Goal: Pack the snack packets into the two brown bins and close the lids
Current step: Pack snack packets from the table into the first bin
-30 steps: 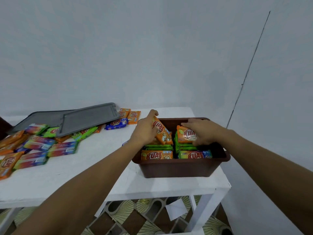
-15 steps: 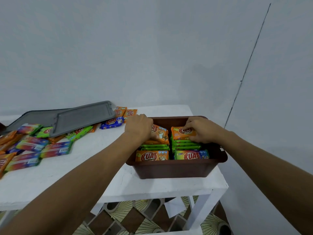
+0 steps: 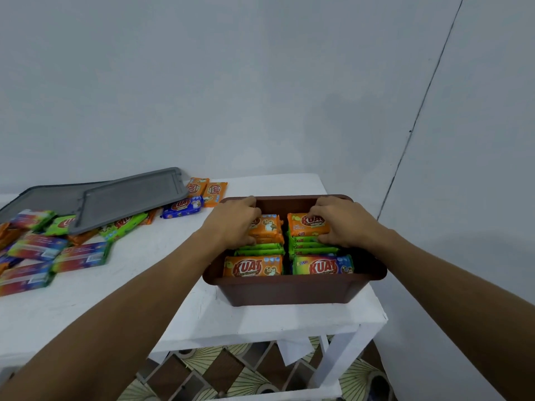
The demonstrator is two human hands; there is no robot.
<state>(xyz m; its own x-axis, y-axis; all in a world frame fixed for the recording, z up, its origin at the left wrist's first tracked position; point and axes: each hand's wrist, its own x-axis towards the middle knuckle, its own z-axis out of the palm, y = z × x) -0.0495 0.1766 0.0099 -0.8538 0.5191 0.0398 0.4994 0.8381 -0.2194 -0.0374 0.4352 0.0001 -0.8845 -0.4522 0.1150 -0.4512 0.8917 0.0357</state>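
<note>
Where white table (image 3: 173, 285) meets grey wall (image 3: 260, 82), brown bin (image 3: 289, 290) holds snack packets (image 3: 253, 266).

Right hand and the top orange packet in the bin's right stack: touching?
Touching: head view shows the right hand gripping the orange packet, fingers curled over its far edge.

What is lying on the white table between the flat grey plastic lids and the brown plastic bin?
In the head view, one blue snack packet and two orange snack packets lie there.
</note>
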